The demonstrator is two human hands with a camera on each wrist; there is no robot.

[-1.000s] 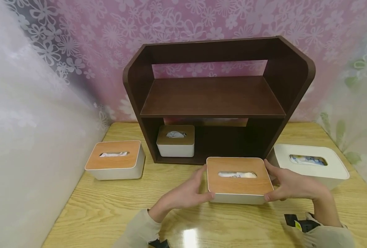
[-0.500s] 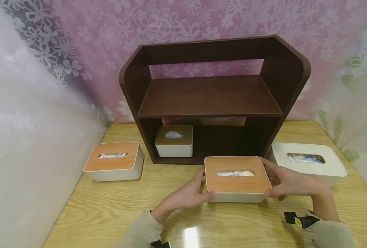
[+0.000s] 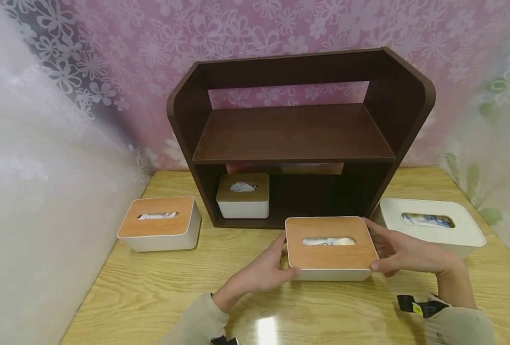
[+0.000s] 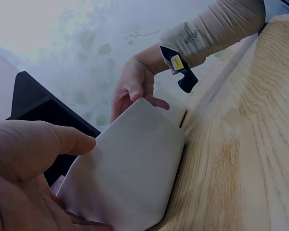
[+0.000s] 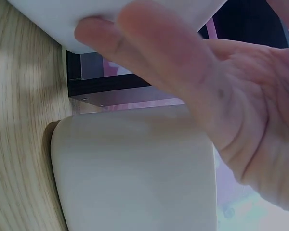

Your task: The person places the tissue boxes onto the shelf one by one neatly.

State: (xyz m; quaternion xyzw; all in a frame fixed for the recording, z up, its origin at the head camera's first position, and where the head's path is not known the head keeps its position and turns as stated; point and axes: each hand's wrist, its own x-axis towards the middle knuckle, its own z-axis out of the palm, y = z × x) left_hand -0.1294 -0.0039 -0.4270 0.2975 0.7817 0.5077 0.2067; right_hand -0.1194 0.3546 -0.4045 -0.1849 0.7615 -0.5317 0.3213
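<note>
We hold the wood-lidded tissue box between both hands on the table, just near of the dark shelf unit. Left hand grip clasps its left end, thumb on the near corner; right hand grip clasps its right end. A white tissue box sits just right; a second wood-lidded box far left.

The tissue box was a white, round-cornered case with a flat wooden lid and a slot showing white tissue. It sat level between the hands, the left hand at its left end and the right hand at its right end.
</note>
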